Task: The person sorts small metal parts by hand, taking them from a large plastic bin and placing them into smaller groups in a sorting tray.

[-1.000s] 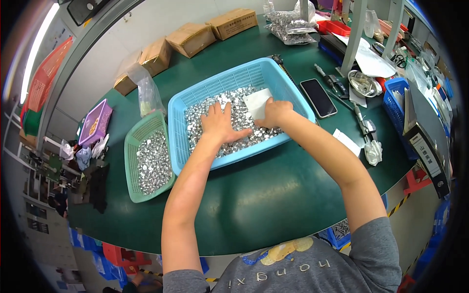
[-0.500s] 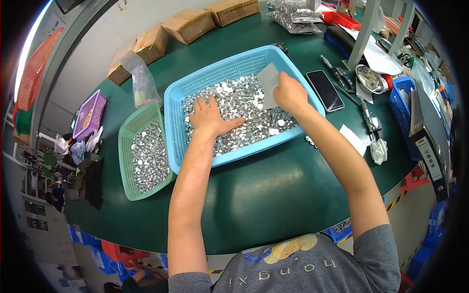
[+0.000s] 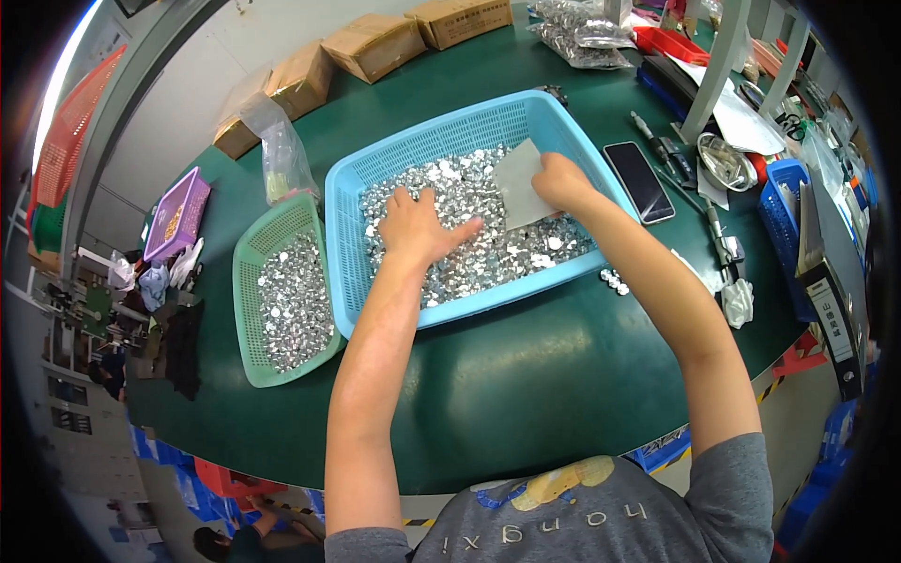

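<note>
A light blue basket holds a wide layer of small shiny silver pieces, too small to name exactly. My left hand rests on these pieces in the basket's left half, fingers spread and thumb stretched to the right. At the right side of the basket, my right hand is closed on the edge of a thin grey sheet. The sheet leans over the pieces, its lower edge at or close to them. Left of the blue basket stands a green basket with similar silver pieces.
A phone lies right of the blue basket, near calipers. Several white pieces lie by its front right corner. Cardboard boxes line the back. A plastic bag and purple basket are at left, a binder at right.
The grey sheet has tilted, showing more of its face, with its lower edge shifted down in the view. My left hand stays spread over the pieces. The whole view has shifted slightly.
</note>
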Tool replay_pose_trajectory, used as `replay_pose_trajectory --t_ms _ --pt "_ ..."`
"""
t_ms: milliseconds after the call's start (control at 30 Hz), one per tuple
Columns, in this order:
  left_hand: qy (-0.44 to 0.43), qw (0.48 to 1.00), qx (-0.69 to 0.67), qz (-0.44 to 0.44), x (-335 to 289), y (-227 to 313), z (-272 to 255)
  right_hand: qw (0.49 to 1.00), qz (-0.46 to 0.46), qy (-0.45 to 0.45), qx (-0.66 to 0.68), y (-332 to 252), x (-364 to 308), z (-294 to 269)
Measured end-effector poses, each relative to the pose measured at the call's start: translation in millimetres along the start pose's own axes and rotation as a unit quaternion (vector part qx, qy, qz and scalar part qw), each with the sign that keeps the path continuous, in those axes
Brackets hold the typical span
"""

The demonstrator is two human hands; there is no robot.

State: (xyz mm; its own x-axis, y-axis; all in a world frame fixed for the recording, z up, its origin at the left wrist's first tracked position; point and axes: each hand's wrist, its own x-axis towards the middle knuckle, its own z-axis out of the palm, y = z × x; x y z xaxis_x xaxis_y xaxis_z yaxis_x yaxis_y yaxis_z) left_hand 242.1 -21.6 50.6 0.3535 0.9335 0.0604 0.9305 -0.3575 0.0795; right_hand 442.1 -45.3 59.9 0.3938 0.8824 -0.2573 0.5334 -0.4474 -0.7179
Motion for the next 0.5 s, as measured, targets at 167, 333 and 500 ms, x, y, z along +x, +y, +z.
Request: replay_pose_trajectory --t_ms 167,333,500 --pt "0.156 0.97 -0.072 0.169 31.6 -2.1 1.1 0.977 -0.083 0.064 -0.185 0.5 0.5 6.7" --pt "0.092 0.964 -0.076 0.238 45.0 2.0 10.5 0.973 -0.097 0.066 -0.197 3.3 1.9 7.4" --pt "0.119 0.957 -0.157 0.214 44.9 -8.2 13.5 0.971 -0.099 0.068 -0.205 1.2 2.8 7.5"
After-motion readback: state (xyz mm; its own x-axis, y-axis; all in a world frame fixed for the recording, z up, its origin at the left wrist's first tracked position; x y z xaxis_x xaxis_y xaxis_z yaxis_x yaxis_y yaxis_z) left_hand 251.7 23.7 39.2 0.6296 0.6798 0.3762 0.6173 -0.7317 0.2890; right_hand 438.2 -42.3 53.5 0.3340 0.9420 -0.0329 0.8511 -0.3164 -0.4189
